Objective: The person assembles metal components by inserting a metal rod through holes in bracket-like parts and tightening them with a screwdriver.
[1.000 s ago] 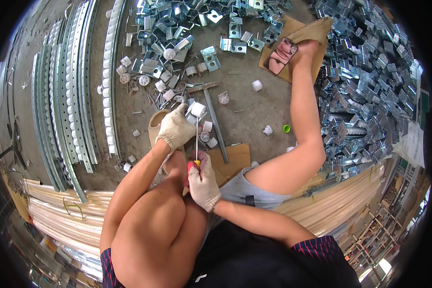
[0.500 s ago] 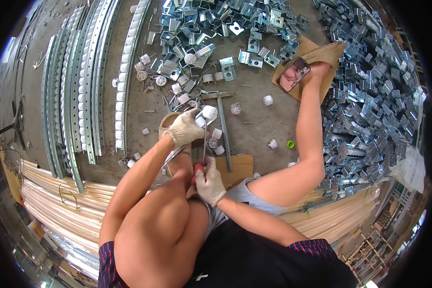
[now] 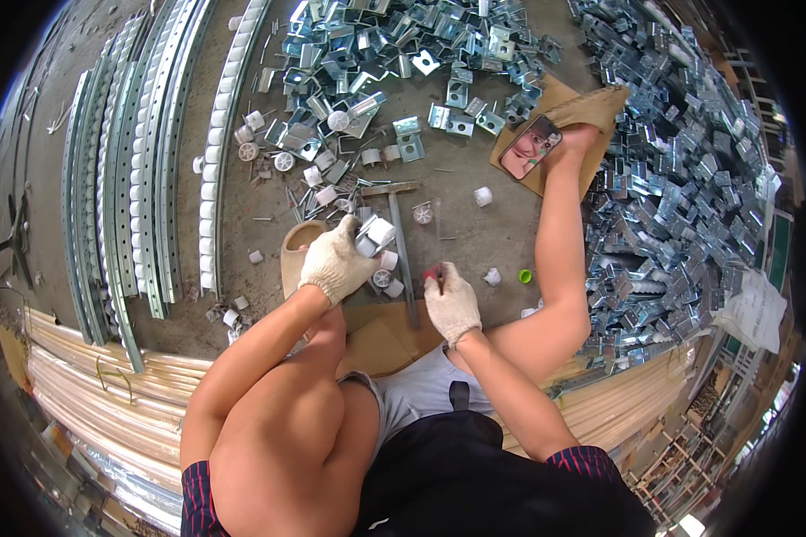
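My left hand [image 3: 338, 259], in a pale knitted glove, is closed round a small metal bracket [image 3: 365, 246] with a white plastic roller [image 3: 381, 232] at its far end. The palm hides much of the bracket. To the right, my gloved right hand [image 3: 453, 304] is closed on the red handle of a screwdriver [image 3: 433, 274]; its thin shaft is faint and blurred. Between the hands lies a hammer [image 3: 405, 255] on the floor, its head pointing away from me. Loose white rollers [image 3: 382, 277] sit beneath and beside the left hand.
Metal brackets [image 3: 403, 54] lie heaped at the far middle, with a larger heap [image 3: 672, 206] at right. Long rails with white rollers [image 3: 210, 192] lie at left. A phone [image 3: 530, 148] rests by my right foot on cardboard [image 3: 591, 103]. A green ring [image 3: 525, 276] lies nearby.
My right hand has moved right with the screwdriver, away from the held roller, where its shaft reached before. The left hand still grips the bracket and roller. The whole view has shifted slightly.
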Available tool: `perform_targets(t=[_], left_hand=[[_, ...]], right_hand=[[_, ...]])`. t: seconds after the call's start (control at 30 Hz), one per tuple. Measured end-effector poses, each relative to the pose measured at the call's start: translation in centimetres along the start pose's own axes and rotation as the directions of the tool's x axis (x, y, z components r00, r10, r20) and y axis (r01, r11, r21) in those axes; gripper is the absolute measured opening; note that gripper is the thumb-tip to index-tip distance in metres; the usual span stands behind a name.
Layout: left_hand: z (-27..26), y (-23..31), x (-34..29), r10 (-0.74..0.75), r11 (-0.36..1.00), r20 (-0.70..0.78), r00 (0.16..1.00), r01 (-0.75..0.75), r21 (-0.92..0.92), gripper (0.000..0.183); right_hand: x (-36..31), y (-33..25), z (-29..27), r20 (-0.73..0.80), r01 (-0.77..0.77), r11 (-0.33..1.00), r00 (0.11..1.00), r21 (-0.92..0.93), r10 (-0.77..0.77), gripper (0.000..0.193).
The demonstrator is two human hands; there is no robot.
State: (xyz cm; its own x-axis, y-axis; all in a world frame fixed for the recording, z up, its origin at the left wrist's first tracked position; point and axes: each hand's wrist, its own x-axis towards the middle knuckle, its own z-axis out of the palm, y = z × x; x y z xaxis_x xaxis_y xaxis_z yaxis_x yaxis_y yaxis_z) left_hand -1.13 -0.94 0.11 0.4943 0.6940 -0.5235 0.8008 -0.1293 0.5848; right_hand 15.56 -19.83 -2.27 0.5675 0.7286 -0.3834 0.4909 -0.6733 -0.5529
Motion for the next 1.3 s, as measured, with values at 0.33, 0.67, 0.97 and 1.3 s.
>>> perform_targets(t=[0.33, 0.67, 0.97, 1.3], left_hand=[[1.4, 1.2, -0.3, -0.049, 0.998, -0.019, 0.999, 0.050, 0.031, 0.056], [-0.3, 0.3, -0.2, -0.017, 0.995, -0.031, 0.999, 0.014, -0.098, 0.062], [-0.7, 1.2, 0.0, -0.029, 0.999, 0.033, 0.999, 0.030, -0.032, 0.066], [-4.3, 1.2, -0.1, -0.126, 0.991, 0.261, 0.957, 0.133, -0.009, 0.067]], right_hand=[[5.9, -11.0, -4.2, 0.407, 0.431, 0.829, 0.870, -0.357, -0.278, 0.058], [3.1, -8.0, -7.6, 0.425, 0.286, 0.942, 0.885, -0.174, -0.190, 0.042], [3.2, 1.2, -1.6, 0.125, -0.112, 0.954, 0.989, 0.279, 0.080, 0.047], [8.1, 4.4, -4.2, -0.014, -0.166, 0.902, 0.982, 0.399, 0.187, 0.034]])
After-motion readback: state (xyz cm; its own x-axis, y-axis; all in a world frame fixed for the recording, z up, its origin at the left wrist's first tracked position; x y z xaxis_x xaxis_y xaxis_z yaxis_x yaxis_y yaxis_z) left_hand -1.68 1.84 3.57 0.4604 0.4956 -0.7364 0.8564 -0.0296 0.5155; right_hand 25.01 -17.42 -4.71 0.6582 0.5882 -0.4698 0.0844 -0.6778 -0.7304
